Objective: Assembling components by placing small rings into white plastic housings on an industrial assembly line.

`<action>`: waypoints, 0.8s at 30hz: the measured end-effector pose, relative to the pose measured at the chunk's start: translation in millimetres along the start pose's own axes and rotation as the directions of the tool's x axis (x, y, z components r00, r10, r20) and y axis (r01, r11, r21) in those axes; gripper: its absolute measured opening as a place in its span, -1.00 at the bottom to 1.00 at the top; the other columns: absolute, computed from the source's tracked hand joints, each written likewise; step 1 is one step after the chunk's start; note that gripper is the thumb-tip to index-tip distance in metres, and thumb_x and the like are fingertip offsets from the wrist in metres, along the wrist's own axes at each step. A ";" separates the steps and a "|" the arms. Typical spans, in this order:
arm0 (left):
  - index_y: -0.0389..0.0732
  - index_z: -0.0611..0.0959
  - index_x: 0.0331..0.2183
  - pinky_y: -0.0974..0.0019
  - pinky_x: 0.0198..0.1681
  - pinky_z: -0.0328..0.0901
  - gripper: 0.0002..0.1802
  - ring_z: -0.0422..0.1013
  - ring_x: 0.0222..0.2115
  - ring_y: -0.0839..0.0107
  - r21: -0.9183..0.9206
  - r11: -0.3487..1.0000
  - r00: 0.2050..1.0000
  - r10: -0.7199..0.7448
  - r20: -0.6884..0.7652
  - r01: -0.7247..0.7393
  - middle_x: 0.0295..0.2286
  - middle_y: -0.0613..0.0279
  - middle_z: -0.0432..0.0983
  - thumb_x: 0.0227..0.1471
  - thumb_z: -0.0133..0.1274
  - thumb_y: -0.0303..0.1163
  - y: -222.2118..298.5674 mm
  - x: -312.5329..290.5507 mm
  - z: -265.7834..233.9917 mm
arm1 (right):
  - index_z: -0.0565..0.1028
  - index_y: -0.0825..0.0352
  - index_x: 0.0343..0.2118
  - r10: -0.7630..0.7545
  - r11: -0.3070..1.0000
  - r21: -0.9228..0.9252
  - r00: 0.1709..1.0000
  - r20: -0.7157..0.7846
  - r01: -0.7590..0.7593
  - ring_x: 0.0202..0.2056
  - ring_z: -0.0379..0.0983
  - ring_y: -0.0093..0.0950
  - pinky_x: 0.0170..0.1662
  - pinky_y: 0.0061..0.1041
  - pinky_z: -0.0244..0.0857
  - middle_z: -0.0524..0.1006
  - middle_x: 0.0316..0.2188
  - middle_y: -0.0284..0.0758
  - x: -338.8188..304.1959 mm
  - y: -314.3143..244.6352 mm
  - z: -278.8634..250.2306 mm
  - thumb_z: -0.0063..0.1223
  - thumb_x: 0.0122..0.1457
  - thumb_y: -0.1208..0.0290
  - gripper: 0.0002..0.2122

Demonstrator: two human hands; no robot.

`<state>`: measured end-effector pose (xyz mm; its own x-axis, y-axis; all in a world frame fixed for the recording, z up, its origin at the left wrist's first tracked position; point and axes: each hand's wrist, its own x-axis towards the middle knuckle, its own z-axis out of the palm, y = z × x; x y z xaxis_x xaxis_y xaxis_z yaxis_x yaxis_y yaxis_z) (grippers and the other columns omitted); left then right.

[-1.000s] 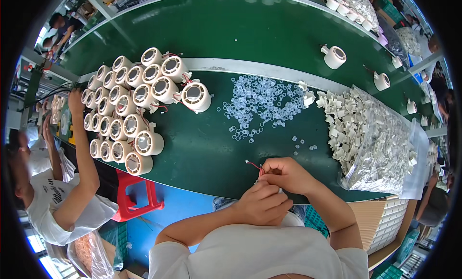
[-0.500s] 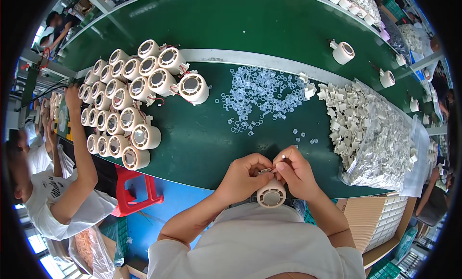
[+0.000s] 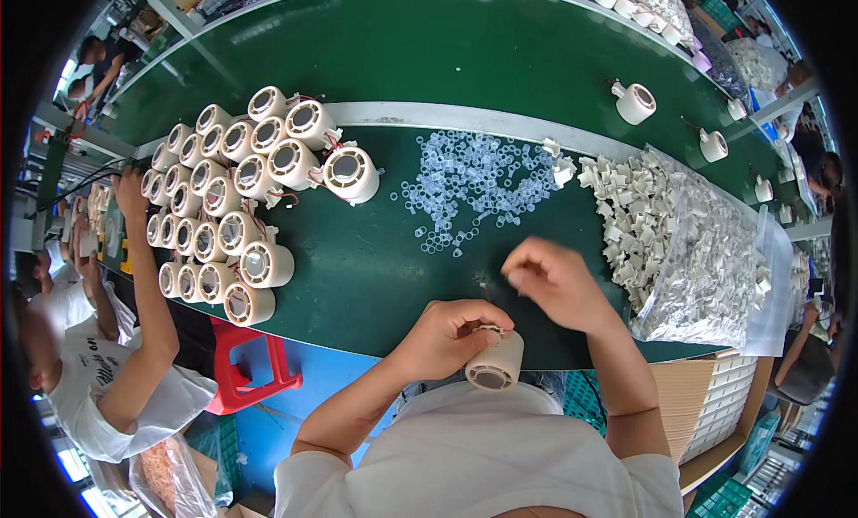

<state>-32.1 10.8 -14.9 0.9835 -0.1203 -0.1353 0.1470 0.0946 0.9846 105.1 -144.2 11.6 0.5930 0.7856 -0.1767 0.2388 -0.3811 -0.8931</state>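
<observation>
Near the table's front edge, my left hand (image 3: 440, 344) is closed around a cream-coloured cylindrical housing (image 3: 500, 362). The housing tilts, its round grey slotted end toward me, and my thumb and fingers grip its back rim, where a small fitting partly shows. A thin wire appears to stick up from there. My right hand (image 3: 561, 286) is apart from the housing, raised over the green table to its upper right. Its fingers are curled and smeared by motion, so whether they hold anything is unclear. Beyond it lies a spread of small clear plastic rings (image 3: 465, 178).
Rows of similar housings (image 3: 219, 196) with red wires stand at the left. Small white plastic clips (image 3: 626, 205) spill from a clear bag (image 3: 706, 259) at the right. A metal rail (image 3: 420, 116) crosses behind the rings. A co-worker's arm (image 3: 152, 286) reaches in at the left.
My right hand has left the housing and moved up and to the right over the table. The left hand still holds the housing, now turned slightly. The whole view has shifted a little.
</observation>
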 end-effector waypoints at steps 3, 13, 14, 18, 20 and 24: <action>-0.30 0.59 -0.30 0.59 -0.46 0.27 -0.81 0.37 -0.50 0.59 -0.085 0.992 0.994 -0.094 -0.062 0.088 -0.40 0.21 0.55 -0.03 0.00 -0.68 0.5 -2.1 6.0 | 0.46 0.34 -0.39 -0.301 0.895 -0.446 0.766 -0.568 0.020 -0.52 0.35 -0.50 -0.42 -0.60 0.24 0.45 -0.40 -0.33 36.6 9.8 -26.3 0.04 -0.05 0.62 -0.87; -0.31 0.59 -0.33 0.59 -0.46 0.27 -0.81 0.34 -0.53 0.60 -0.196 0.966 0.969 -0.197 -0.147 0.167 -0.43 0.20 0.54 -0.05 -0.03 -0.69 5.8 -7.0 5.8 | 0.43 0.35 -0.35 -0.126 0.811 -0.544 0.845 -0.520 -0.214 -0.51 0.36 -0.41 -0.42 -0.51 0.27 0.43 -0.43 -0.28 46.1 53.8 -49.2 0.09 -0.09 0.62 -0.81; -0.31 0.59 -0.33 0.59 -0.46 0.27 -0.80 0.34 -0.53 0.61 -0.184 0.969 0.970 -0.191 -0.149 0.162 -0.44 0.21 0.54 -0.06 -0.03 -0.69 5.6 -6.7 5.6 | 0.43 0.36 -0.36 -0.081 0.795 -0.549 0.852 -0.517 -0.257 -0.51 0.37 -0.39 -0.41 -0.49 0.28 0.43 -0.44 -0.27 41.9 50.6 -49.3 0.09 -0.09 0.61 -0.82; -0.31 0.59 -0.33 0.60 -0.46 0.27 -0.78 0.33 -0.54 0.61 -0.172 0.972 0.973 -0.183 -0.143 0.157 -0.46 0.22 0.53 -0.08 -0.05 -0.70 3.6 -5.4 4.1 | 0.44 0.35 -0.34 0.114 0.928 -0.242 0.834 -0.540 -0.283 -0.54 0.35 -0.50 -0.43 -0.56 0.26 0.41 -0.50 -0.31 18.1 28.0 -44.5 0.07 -0.06 0.64 -0.82; -0.31 0.59 -0.33 0.60 -0.47 0.27 -0.77 0.33 -0.54 0.61 -0.171 0.973 0.973 -0.181 -0.142 0.156 -0.46 0.23 0.53 -0.09 -0.05 -0.71 2.7 -4.9 4.3 | 0.43 0.35 -0.33 0.182 0.980 0.033 0.826 -0.533 -0.195 -0.55 0.32 -0.58 -0.43 -0.61 0.25 0.40 -0.52 -0.35 4.0 18.5 -37.6 0.04 -0.04 0.66 -0.83; -0.32 0.59 -0.32 0.61 -0.48 0.26 -0.75 0.33 -0.55 0.61 -0.139 0.978 0.971 -0.175 -0.164 0.153 -0.48 0.24 0.52 -0.11 -0.08 -0.71 3.4 -3.6 3.5 | 0.43 0.36 -0.31 0.120 0.895 0.431 0.873 -0.473 0.111 -0.52 0.32 -0.63 -0.39 -0.67 0.26 0.42 -0.49 -0.36 -22.5 11.1 -17.5 0.01 0.01 0.69 -0.84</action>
<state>-35.6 8.1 -10.6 0.9463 0.0288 -0.3219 0.3090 0.2114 0.9273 107.8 -174.6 12.9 0.9101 0.4092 -0.0656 -0.0521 -0.0441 -0.9977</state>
